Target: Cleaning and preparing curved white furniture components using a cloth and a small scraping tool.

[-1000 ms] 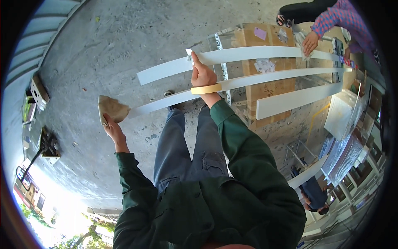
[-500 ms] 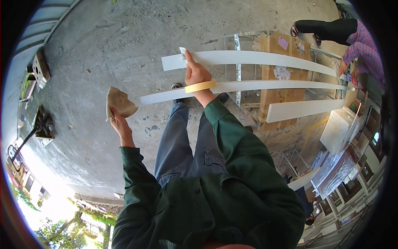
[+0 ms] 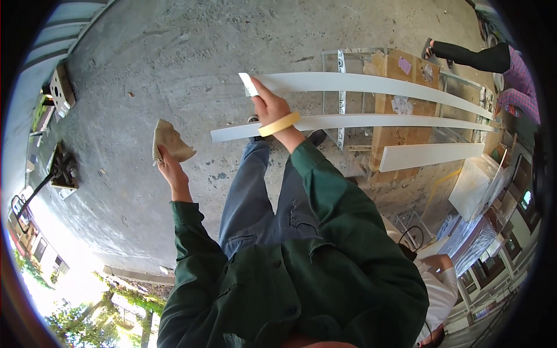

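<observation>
While the right hand (image 3: 268, 107) grips the near end of the upper white board (image 3: 371, 86), a tape roll (image 3: 279, 124) rides on its wrist; the left hand (image 3: 169, 168) is closed on a folded tan sanding sheet (image 3: 168, 142), raised well clear of the boards; two further white boards (image 3: 360, 122) lie alongside on the rack (image 3: 348, 104); judged so, no sanding contact is made yet.

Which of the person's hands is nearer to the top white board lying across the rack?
The right hand. It touches the near end of the top white board. The left hand is off to the left over the concrete floor, holding a folded tan cloth.
</observation>
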`<action>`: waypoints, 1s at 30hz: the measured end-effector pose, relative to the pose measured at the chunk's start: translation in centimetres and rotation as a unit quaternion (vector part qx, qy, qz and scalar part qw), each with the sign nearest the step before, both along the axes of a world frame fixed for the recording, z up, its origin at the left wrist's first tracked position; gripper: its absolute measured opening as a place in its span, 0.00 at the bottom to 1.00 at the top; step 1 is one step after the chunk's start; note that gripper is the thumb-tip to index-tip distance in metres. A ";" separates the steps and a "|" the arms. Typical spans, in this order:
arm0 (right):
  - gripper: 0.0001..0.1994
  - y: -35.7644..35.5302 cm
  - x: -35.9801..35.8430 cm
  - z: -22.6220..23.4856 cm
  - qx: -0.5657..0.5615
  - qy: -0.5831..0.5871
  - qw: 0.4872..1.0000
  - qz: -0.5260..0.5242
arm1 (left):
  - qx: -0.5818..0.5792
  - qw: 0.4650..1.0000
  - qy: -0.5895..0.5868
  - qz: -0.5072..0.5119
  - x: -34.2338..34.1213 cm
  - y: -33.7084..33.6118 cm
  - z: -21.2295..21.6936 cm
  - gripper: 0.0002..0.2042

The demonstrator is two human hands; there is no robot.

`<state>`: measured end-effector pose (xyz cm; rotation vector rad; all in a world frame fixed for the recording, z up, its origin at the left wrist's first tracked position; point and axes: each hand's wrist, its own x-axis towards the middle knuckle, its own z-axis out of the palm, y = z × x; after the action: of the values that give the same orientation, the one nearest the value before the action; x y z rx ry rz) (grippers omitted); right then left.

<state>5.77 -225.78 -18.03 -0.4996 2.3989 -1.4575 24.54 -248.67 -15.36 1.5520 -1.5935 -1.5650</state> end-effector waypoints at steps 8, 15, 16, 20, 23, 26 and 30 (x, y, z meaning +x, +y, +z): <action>0.07 15.3 -2.4 2.9 -0.270 -0.321 0.882 -0.214 | -0.420 0.822 -0.064 -0.379 -11.1 7.4 1.6 0.19; 0.05 30.4 -6.3 1.8 -0.299 -0.252 0.870 -0.299 | -0.537 0.570 -0.115 -0.612 -20.9 17.0 -0.9 0.37; 0.04 33.0 -7.0 1.8 -0.299 -0.249 0.864 -0.320 | -0.547 0.547 -0.106 -0.625 -21.4 16.9 -1.4 0.37; 0.04 42.8 -11.0 0.6 -0.231 -0.173 0.864 -0.413 | -0.581 0.495 -0.112 -0.637 -22.7 16.5 -2.2 0.37; 0.06 49.5 -15.3 -0.9 -0.174 -0.117 0.860 -0.465 | -0.612 0.483 -0.104 -0.618 -25.5 15.9 -1.6 0.34; 0.13 54.8 -21.0 -1.2 -0.081 -0.024 0.858 -0.507 | -0.614 0.492 -0.152 -0.597 -27.8 16.7 -0.8 0.32; 0.20 64.5 -26.9 -2.9 0.051 0.036 0.855 -0.515 | -0.599 0.511 -0.160 -0.596 -28.3 19.2 -0.9 0.31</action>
<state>-21.09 -161.27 -20.89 0.9445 2.9131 -1.6054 -3.77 -229.47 -16.29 -0.2857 -3.0995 0.0634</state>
